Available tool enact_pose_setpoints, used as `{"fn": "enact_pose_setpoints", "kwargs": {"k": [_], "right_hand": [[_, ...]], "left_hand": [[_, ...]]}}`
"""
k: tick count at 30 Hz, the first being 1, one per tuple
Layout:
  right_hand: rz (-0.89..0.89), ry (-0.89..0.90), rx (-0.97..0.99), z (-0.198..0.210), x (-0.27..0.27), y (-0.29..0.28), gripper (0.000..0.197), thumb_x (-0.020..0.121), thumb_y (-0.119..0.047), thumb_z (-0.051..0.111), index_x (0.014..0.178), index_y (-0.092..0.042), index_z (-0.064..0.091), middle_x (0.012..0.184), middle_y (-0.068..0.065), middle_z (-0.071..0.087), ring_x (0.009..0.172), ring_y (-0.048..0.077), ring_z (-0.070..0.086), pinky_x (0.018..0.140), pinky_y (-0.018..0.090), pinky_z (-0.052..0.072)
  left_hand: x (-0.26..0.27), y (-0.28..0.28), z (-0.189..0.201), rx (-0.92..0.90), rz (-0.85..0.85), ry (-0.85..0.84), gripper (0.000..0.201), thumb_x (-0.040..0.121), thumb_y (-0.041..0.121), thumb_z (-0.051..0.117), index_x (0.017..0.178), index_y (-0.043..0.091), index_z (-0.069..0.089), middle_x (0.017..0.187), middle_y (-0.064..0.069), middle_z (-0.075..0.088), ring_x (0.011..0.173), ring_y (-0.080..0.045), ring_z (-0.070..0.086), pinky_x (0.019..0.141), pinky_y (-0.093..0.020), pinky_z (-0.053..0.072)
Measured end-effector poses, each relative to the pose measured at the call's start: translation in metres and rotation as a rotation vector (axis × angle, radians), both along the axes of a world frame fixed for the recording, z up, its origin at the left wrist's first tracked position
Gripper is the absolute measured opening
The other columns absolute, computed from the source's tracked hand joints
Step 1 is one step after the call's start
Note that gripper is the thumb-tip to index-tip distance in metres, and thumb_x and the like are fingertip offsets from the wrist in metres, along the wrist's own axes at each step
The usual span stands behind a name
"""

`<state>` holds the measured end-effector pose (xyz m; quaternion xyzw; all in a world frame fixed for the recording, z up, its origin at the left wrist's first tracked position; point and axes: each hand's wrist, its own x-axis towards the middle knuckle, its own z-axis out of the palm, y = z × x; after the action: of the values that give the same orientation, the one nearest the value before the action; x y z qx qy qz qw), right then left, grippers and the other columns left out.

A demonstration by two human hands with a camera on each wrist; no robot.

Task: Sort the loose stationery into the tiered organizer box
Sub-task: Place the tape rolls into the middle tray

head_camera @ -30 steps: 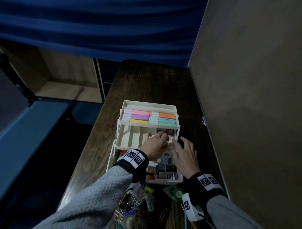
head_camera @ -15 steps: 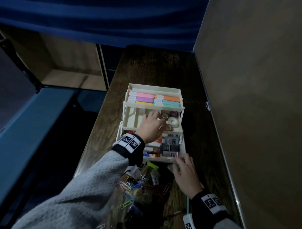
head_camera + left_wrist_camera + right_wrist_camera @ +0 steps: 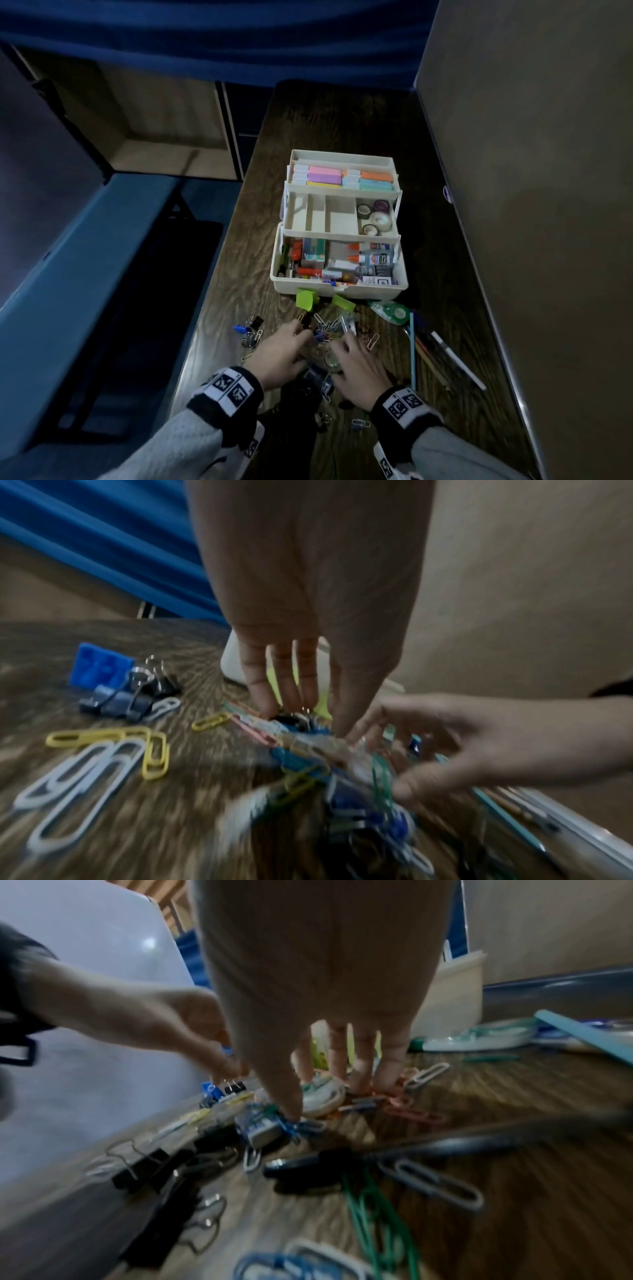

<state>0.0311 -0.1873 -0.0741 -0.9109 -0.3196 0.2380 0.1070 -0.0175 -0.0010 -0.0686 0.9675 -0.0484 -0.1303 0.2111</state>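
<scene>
The cream tiered organizer box (image 3: 342,291) stands open mid-table, with tape rolls (image 3: 375,216) in its middle tier. In front lies a pile of coloured paper clips (image 3: 325,329) and binder clips. My left hand (image 3: 298,330) comes down with straight fingers on a black binder clip (image 3: 289,720), thumb on its other side. My right hand (image 3: 342,346) spreads over the pile. Its thumb touches a blue clip (image 3: 260,1123), its fingers (image 3: 387,1080) touch orange paper clips (image 3: 411,1112), and a small clear tape roll (image 3: 323,1096) lies between. Both wrist views are motion-blurred.
More binder clips (image 3: 251,329) and a blue block (image 3: 101,666) lie left of the pile. Green sticky flags (image 3: 305,298) sit at the box front, a correction tape (image 3: 392,311) and pens (image 3: 455,359) to the right. A wall panel (image 3: 513,205) borders the table's right side.
Both hands have left the organizer's middle tier and come back down to the clip pile in front of the box. The tape rolls now lie uncovered in the tier.
</scene>
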Motion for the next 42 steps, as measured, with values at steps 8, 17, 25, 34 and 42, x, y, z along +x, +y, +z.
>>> {"fn": "enact_pose_setpoints", "kwargs": {"k": [8, 17, 25, 34, 42], "right_hand": [[-0.028, -0.029, -0.024, -0.01, 0.01, 0.01, 0.048, 0.083, -0.034, 0.06, 0.124, -0.021, 0.04, 0.132, 0.004, 0.035, 0.12, 0.027, 0.044, 0.088, 0.037, 0.044], [-0.264, -0.015, 0.251, 0.008, 0.032, -0.039, 0.041, 0.074, -0.025, 0.063, 0.102, -0.032, 0.034, 0.109, -0.006, 0.044, 0.097, 0.015, 0.053, 0.075, 0.03, 0.049], [-0.793, 0.044, 0.442, 0.011, 0.057, -0.114, 0.031, 0.086, -0.026, 0.061, 0.114, -0.024, 0.047, 0.113, 0.006, 0.059, 0.098, 0.026, 0.056, 0.076, 0.033, 0.042], [-0.861, 0.247, 0.524, 0.001, 0.074, -0.125, 0.034, 0.093, -0.03, 0.055, 0.125, -0.029, 0.041, 0.121, -0.002, 0.054, 0.107, 0.018, 0.051, 0.085, 0.031, 0.039], [-0.952, -0.004, 0.828, 0.05, 0.11, -0.088, 0.037, 0.081, -0.036, 0.072, 0.11, -0.029, 0.05, 0.094, -0.012, 0.064, 0.09, 0.007, 0.063, 0.066, 0.016, 0.043]], "left_hand": [[0.0, -0.018, -0.012, 0.105, 0.062, -0.062, 0.032, 0.094, 0.022, 0.039, 0.124, 0.015, 0.046, 0.121, -0.004, 0.044, 0.108, -0.021, 0.046, 0.086, -0.031, 0.044], [-0.006, -0.01, -0.004, 0.024, 0.324, -0.09, 0.035, 0.094, 0.017, 0.045, 0.129, 0.013, 0.047, 0.124, -0.004, 0.047, 0.109, -0.019, 0.049, 0.09, -0.027, 0.046], [0.08, -0.104, 0.005, 0.167, -0.183, -0.184, 0.044, 0.091, 0.014, 0.042, 0.135, 0.011, 0.039, 0.133, -0.008, 0.044, 0.118, -0.028, 0.043, 0.096, -0.039, 0.04], [0.152, -0.151, -0.012, 0.404, -0.309, -0.032, 0.051, 0.095, 0.015, 0.046, 0.142, 0.004, 0.029, 0.135, -0.017, 0.041, 0.117, -0.037, 0.048, 0.096, -0.045, 0.036], [0.136, -0.128, 0.011, 0.235, -0.431, -0.16, 0.042, 0.1, 0.021, 0.033, 0.139, 0.007, 0.034, 0.128, -0.016, 0.046, 0.108, -0.035, 0.054, 0.084, -0.046, 0.046]]}}
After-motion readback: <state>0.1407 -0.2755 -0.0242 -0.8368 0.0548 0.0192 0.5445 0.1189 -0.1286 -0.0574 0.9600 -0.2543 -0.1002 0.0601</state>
